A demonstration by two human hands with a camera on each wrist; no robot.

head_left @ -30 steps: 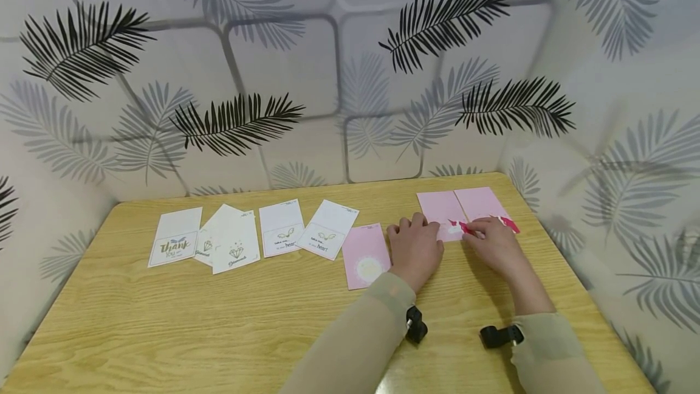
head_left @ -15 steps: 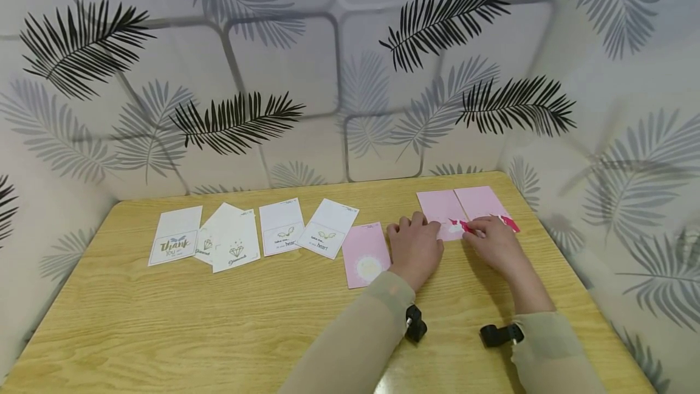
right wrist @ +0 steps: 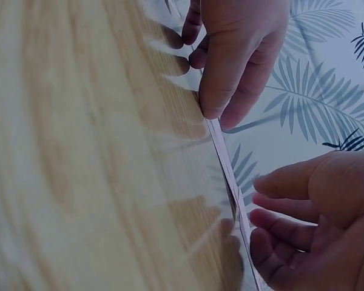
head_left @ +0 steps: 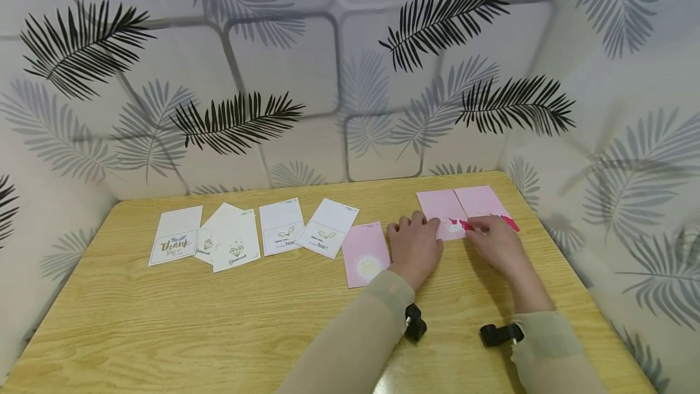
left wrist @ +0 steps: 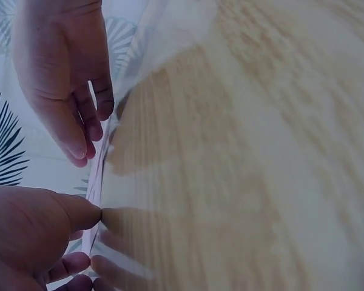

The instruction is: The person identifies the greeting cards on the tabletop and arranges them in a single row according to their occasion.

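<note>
Two pink cards lie side by side at the table's right: one pink card (head_left: 442, 204) with a white and red figure near its lower edge, another pink card (head_left: 480, 199) partly under my right hand. My left hand (head_left: 417, 251) rests at the lower left corner of the first, thumb and fingertips down at its edge in the left wrist view. Over the lower edges of both hovers my right hand (head_left: 496, 245); the right wrist view shows its loosely bent fingers (right wrist: 285, 227) apart from the card edge. Left of my left hand lies a pink card (head_left: 363, 239) with a pale round print.
White cards lie in a row to the left: a "Thank you" card (head_left: 177, 233), two diamond cards (head_left: 237, 239), and two winged-heart cards (head_left: 330, 227). The wooden table (head_left: 191, 327) ends at a leaf-patterned backdrop (head_left: 306, 78) behind and to the right.
My right hand's fingertips have shifted very slightly along the lower edge of the pink cards. The left hand and the cards stay in place.
</note>
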